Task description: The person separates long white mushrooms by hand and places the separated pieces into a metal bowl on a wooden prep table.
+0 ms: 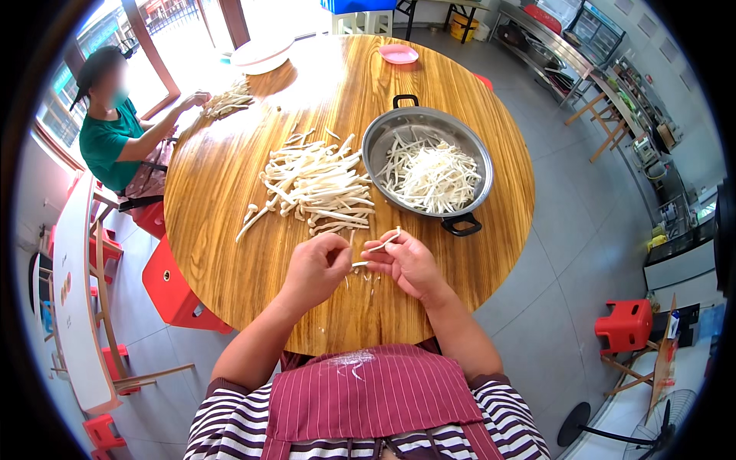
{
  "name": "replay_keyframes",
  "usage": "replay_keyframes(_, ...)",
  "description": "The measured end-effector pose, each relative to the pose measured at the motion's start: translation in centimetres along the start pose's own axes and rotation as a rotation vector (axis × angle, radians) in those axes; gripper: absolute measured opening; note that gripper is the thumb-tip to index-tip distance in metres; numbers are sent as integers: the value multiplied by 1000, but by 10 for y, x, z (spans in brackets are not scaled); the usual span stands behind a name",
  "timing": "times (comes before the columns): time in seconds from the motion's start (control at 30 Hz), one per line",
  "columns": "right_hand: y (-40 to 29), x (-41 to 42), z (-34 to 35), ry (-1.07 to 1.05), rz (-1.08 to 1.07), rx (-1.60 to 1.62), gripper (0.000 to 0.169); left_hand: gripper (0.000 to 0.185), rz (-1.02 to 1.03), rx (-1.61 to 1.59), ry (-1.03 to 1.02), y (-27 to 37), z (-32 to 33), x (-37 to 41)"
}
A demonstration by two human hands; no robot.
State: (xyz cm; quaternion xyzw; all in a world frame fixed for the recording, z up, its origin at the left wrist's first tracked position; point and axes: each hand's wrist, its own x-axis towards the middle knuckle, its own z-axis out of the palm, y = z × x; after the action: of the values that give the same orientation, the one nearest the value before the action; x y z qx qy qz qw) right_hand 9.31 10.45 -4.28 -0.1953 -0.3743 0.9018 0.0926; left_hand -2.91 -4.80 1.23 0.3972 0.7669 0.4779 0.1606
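Over the near part of the table, my left hand pinches a thin piece of mushroom that sticks up past its fingertips. Close beside it, my right hand holds a pale mushroom strip between thumb and fingers. Another white piece shows at its lower fingers; whether it is held I cannot tell. Ahead of my left hand lies a loose pile of long-stemmed white mushrooms. Beyond my right hand stands a two-handled metal pan, partly filled with thin shredded mushroom strips.
The round wooden table carries small scraps near my hands. At its far left a person reaches to another mushroom pile. A white basin and a pink dish stand at the back. A red stool is at left.
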Motion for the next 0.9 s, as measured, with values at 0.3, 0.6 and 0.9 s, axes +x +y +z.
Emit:
replay_keyframes(0.3,-10,-8,3,-34,18,75,22,12,108,398,-120,-30,17,4)
replay_keyframes(0.6,-2,-9,10,87,-134,-649,9,11,-131,43,-132,-39,27,8)
replay_keyframes(0.9,3,-4,31,148,-200,-876,12,11,-93,-60,-72,-23,24,-2)
